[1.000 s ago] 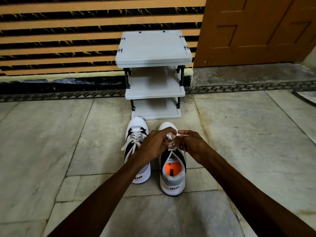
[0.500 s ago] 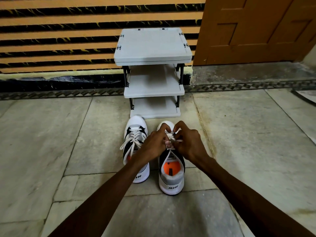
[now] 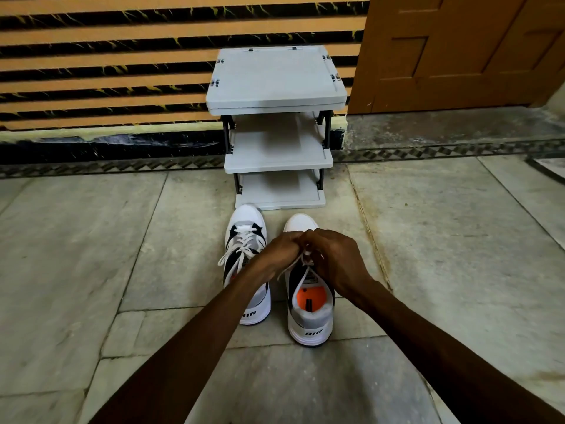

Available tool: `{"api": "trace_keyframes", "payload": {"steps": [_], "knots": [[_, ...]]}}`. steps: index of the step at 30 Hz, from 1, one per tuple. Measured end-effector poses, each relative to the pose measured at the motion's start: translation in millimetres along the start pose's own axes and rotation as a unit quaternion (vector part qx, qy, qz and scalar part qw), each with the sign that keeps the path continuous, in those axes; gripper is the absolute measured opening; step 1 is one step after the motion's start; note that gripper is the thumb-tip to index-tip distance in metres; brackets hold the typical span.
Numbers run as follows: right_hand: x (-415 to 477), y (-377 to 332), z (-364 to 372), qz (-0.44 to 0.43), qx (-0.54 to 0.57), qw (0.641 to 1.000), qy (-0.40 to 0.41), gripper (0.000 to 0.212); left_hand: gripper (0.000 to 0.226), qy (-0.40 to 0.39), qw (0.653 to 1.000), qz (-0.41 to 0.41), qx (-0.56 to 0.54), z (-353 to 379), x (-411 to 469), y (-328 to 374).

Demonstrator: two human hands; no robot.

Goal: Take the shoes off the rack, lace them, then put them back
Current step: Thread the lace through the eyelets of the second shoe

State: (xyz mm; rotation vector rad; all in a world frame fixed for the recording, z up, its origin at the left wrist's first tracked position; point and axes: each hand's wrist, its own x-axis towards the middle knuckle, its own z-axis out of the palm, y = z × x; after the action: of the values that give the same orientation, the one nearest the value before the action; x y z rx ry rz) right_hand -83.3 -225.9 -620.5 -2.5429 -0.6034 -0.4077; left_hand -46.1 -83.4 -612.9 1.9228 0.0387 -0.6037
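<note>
Both hands meet over the right sneaker [image 3: 308, 304], fingers curled. Left hand [image 3: 276, 255] clenched on the white lace [image 3: 302, 272] near the throat of the shoe; right hand [image 3: 334, 261] likewise pinching lace, knuckles touching the left hand's. Exact loop/knot config hidden behind fingers, can't tell. Two lace strands run down from the hands toward the tongue.

Right sneaker: white w/ black panels, orange insole visible, "AIR" on heel, upright on floor [image 3: 122, 255], toe pointing at rack. Left sneaker [image 3: 246, 249] just beside it, parallel, same model; laces crossed up front, one end trailing loose off its left side. Left forearm crosses over its heel part.

Shoe rack [image 3: 276, 78]: grey plastic, 3 tiers, black side posts, directly beyond the toes, near but not touching as far as visible. All visible shelves bare. Rack backs onto striped orange/black wall [image 3: 107, 65]; brown wooden door [image 3: 458, 50] to the right. Floor = grey stone slabs, patterned border strip along wall.
</note>
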Motion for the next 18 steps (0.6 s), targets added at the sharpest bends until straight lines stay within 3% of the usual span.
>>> {"api": "trace_keyframes", "payload": {"steps": [4, 7, 10, 14, 18], "knots": [[-1, 0, -2, 0.027, -0.001, 1.0, 0.005, 0.025, 0.031, -0.029, 0.996, -0.031, -0.074, -10, -1, -1], [-3, -1, -4, 0.031, -0.012, 0.999, 0.011, 0.017, 0.032, 0.01, 0.997, -0.041, -0.068, -13, 2, -5], [-4, 1, -2, 0.076, 0.004, 0.997, 0.003, 0.014, 0.007, 0.079, 0.997, -0.003, 0.018, -12, 3, -6], [-17, 13, -7, 0.154, 0.066, 0.986, 0.002, 0.01, 0.014, 0.187, 0.951, 0.06, 0.24, -17, 5, -11], [-40, 28, -12, 0.2, 0.102, 0.974, -0.036, 0.015, 0.026, 0.214, 0.904, 0.064, 0.365, -20, 1, -13]]}}
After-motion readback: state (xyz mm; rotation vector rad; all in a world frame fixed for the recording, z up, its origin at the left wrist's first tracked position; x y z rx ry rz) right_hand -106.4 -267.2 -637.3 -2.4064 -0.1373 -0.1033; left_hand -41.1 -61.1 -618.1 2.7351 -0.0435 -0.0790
